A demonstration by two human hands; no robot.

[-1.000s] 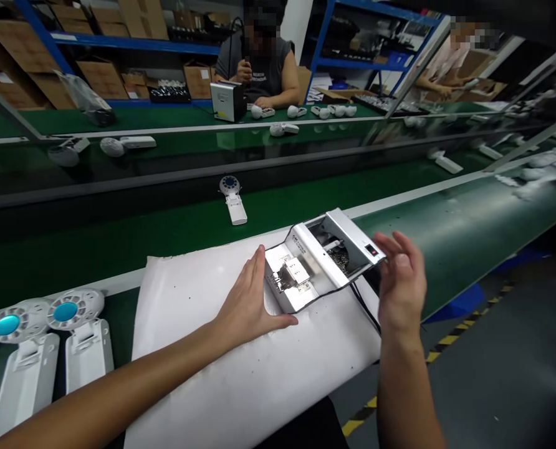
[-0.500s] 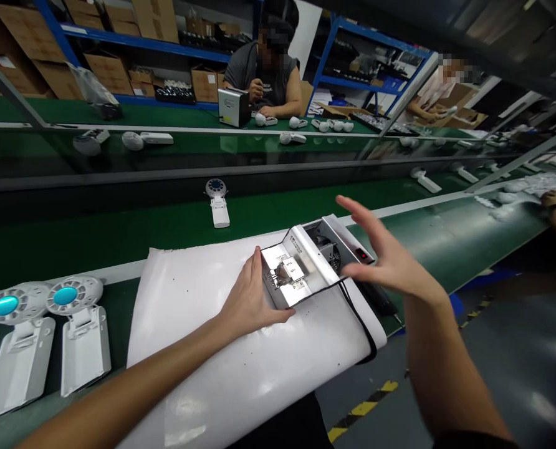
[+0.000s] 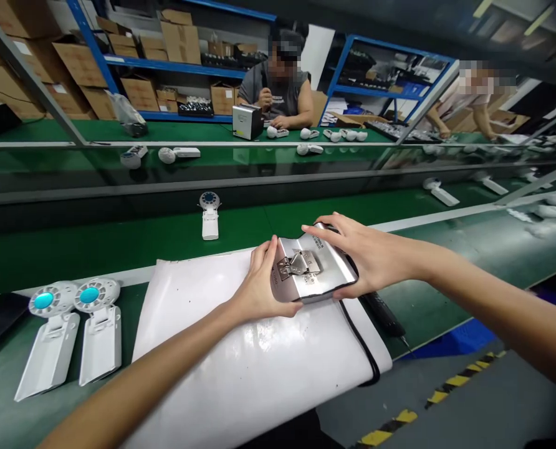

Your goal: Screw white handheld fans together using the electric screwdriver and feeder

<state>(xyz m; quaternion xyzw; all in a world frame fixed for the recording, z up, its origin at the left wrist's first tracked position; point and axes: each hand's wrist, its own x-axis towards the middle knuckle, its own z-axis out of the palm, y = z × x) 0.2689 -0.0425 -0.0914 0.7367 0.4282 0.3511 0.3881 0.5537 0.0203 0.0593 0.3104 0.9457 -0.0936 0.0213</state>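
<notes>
A shiny metal screw feeder (image 3: 331,265) with printed lettering and a small bracket on its face rests on a white sheet (image 3: 203,362) spread over the bench. My left hand (image 3: 259,290) is closed around its left end, thumb along the near edge and fingers along the far edge. On the other end, my right hand (image 3: 366,255) grips it from above, thumb low and fingers over the far side. That hand hides the feeder's right part. Just right of it lies a black electric screwdriver (image 3: 385,317), its tip pointing toward the bench's near edge.
Two white handheld fans (image 3: 47,349) with blue centres lie at left, near a dark flat object (image 3: 0,321). Another fan (image 3: 209,215) lies on the green belt (image 3: 259,215). Across the line a person (image 3: 278,87) sits behind another metal box (image 3: 247,121).
My right hand has come down from the feeder's right side and closed on it. The feeder's open compartment and red display have gone out of sight. The camera view has shifted.
</notes>
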